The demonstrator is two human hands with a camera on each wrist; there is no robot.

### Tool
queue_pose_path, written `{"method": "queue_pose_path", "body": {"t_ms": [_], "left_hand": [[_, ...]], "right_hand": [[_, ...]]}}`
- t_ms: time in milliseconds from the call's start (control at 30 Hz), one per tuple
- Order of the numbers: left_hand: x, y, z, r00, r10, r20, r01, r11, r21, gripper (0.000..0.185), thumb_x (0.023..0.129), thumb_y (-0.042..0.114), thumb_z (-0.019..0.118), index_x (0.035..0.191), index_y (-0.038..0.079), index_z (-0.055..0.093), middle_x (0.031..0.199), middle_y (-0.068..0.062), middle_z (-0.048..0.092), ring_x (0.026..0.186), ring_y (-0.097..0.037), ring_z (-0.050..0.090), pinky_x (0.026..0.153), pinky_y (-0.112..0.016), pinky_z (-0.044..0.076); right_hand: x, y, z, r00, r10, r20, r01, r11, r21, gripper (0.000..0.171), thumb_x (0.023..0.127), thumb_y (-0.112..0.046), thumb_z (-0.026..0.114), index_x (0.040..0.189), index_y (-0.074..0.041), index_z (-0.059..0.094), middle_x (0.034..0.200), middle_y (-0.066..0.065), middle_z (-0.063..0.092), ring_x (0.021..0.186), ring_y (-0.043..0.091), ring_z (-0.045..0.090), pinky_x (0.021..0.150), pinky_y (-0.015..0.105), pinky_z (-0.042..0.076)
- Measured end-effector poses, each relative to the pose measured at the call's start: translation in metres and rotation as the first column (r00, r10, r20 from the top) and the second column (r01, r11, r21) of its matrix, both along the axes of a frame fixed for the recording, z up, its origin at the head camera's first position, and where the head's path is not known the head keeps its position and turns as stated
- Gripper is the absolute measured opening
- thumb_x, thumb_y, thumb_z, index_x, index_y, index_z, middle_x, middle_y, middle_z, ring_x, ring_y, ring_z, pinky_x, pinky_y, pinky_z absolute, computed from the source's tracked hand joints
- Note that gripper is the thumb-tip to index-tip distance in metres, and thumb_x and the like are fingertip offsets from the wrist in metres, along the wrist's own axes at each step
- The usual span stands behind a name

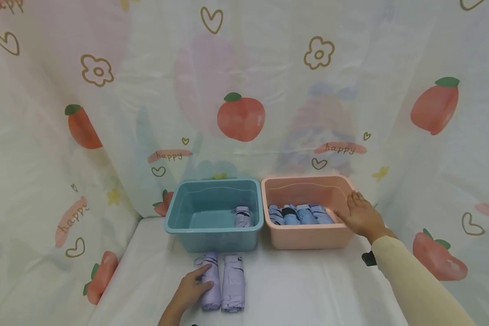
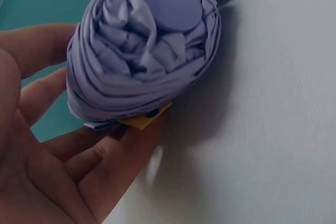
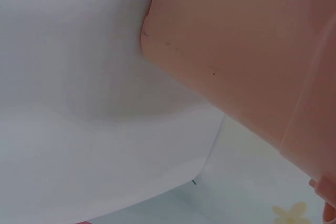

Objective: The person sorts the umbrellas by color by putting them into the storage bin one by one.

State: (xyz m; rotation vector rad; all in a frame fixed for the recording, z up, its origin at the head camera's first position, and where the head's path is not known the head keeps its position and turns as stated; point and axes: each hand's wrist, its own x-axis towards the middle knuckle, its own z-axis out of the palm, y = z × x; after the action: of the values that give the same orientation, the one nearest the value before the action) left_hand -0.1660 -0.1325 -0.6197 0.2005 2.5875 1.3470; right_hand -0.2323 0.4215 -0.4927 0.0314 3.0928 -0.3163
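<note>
Two folded lilac umbrellas lie side by side on the white table in front of a teal bin (image 1: 212,228). My left hand (image 1: 195,283) grips the left umbrella (image 1: 213,292), thumb across its top; the other umbrella (image 1: 233,283) lies untouched beside it. The left wrist view shows that umbrella's round end cap (image 2: 147,51) with my fingers (image 2: 79,156) cupped against its side. My right hand (image 1: 360,213) rests flat on the right rim of a pink bin (image 1: 305,225). The right wrist view shows only the pink bin's outer wall (image 3: 247,45).
One lilac umbrella (image 1: 242,216) lies inside the teal bin at its right side. Several blue folded umbrellas (image 1: 299,213) fill the pink bin's floor. A printed fruit-pattern curtain (image 1: 240,117) surrounds the table on three sides. White tabletop (image 1: 301,290) shows before the pink bin.
</note>
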Motion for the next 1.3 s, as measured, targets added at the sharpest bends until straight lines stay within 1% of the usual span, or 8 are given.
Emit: {"method": "queue_pose_path", "body": {"t_ms": [167, 300, 533, 667, 867, 1100, 1200, 1300], "left_hand": [[0.002, -0.008, 0.006, 0.998, -0.039, 0.04, 0.036, 0.997, 0.062, 0.059, 0.082, 0.023, 0.076, 0.137, 0.013, 0.058, 0.137, -0.026, 0.05, 0.114, -0.047, 0.054, 0.088, -0.058, 0.047], [0.01, -0.023, 0.022, 0.992, -0.109, 0.068, 0.1, 0.988, 0.12, 0.061, 0.08, 0.019, 0.079, 0.137, 0.012, 0.058, 0.137, -0.026, 0.051, 0.105, -0.041, 0.061, 0.079, -0.048, 0.054], [0.017, -0.049, 0.071, 0.968, -0.249, 0.033, 0.23, 0.933, 0.277, 0.058, 0.083, 0.005, 0.075, 0.137, 0.003, 0.056, 0.138, -0.028, 0.049, 0.085, -0.022, 0.068, 0.067, -0.033, 0.056], [0.007, -0.056, 0.103, 0.959, -0.281, -0.015, 0.276, 0.929, 0.245, 0.055, 0.085, 0.006, 0.074, 0.137, 0.004, 0.057, 0.136, -0.027, 0.051, 0.09, -0.024, 0.067, 0.07, -0.036, 0.056], [-0.03, -0.052, 0.151, 0.936, -0.316, -0.157, 0.332, 0.939, 0.091, 0.053, 0.085, 0.005, 0.073, 0.136, 0.009, 0.059, 0.128, -0.027, 0.056, 0.093, -0.03, 0.066, 0.074, -0.044, 0.056], [-0.091, -0.028, 0.203, 0.851, -0.416, -0.321, 0.39, 0.909, -0.146, 0.056, 0.085, 0.002, 0.074, 0.136, 0.019, 0.06, 0.119, -0.014, 0.063, 0.076, -0.018, 0.056, 0.058, -0.03, 0.049], [-0.119, -0.016, 0.218, 0.854, -0.431, -0.292, 0.387, 0.901, -0.198, 0.056, 0.086, 0.003, 0.073, 0.137, 0.022, 0.059, 0.117, -0.012, 0.063, 0.075, -0.02, 0.053, 0.057, -0.029, 0.047], [-0.146, -0.005, 0.22, 0.865, -0.441, -0.24, 0.38, 0.888, -0.26, 0.055, 0.087, 0.004, 0.072, 0.136, 0.026, 0.061, 0.127, -0.012, 0.06, 0.086, -0.021, 0.054, 0.065, -0.031, 0.049]], "right_hand": [[0.0, -0.001, 0.002, 1.0, -0.003, -0.004, 0.003, 1.0, -0.003, 0.106, 0.094, -0.072, 0.022, 0.145, 0.02, 0.01, 0.152, 0.038, 0.002, 0.141, 0.051, 0.001, 0.111, 0.06, 0.003], [-0.001, 0.001, -0.001, 1.0, 0.014, -0.016, -0.014, 1.0, 0.011, 0.104, 0.095, -0.07, 0.022, 0.145, 0.02, 0.011, 0.152, 0.038, 0.004, 0.141, 0.051, 0.001, 0.112, 0.059, 0.003], [-0.002, 0.003, -0.008, 1.0, 0.016, -0.016, -0.016, 1.0, 0.004, 0.104, 0.094, -0.071, 0.022, 0.145, 0.019, 0.011, 0.153, 0.037, 0.003, 0.141, 0.05, 0.0, 0.112, 0.059, 0.003], [-0.002, 0.002, -0.006, 1.0, 0.021, -0.018, -0.021, 1.0, 0.004, 0.103, 0.095, -0.069, 0.023, 0.145, 0.019, 0.011, 0.153, 0.037, 0.004, 0.141, 0.051, 0.001, 0.112, 0.059, 0.003], [0.0, 0.002, -0.003, 1.0, -0.005, -0.021, 0.005, 1.0, 0.007, 0.102, 0.096, -0.069, 0.023, 0.145, 0.02, 0.011, 0.152, 0.038, 0.004, 0.14, 0.052, 0.002, 0.111, 0.06, 0.004], [0.003, 0.003, -0.006, 0.999, -0.036, -0.01, 0.036, 0.999, -0.018, 0.108, 0.091, -0.075, 0.023, 0.147, 0.017, 0.011, 0.154, 0.035, 0.004, 0.141, 0.05, 0.003, 0.111, 0.061, 0.005], [0.002, 0.002, -0.006, 0.999, -0.038, -0.015, 0.038, 0.999, -0.006, 0.107, 0.092, -0.074, 0.022, 0.147, 0.017, 0.012, 0.154, 0.034, 0.005, 0.142, 0.049, 0.003, 0.112, 0.06, 0.005], [0.0, 0.001, -0.004, 0.999, -0.042, -0.014, 0.042, 0.999, -0.005, 0.107, 0.092, -0.075, 0.021, 0.147, 0.016, 0.012, 0.155, 0.033, 0.005, 0.142, 0.048, 0.002, 0.112, 0.059, 0.005]]}}
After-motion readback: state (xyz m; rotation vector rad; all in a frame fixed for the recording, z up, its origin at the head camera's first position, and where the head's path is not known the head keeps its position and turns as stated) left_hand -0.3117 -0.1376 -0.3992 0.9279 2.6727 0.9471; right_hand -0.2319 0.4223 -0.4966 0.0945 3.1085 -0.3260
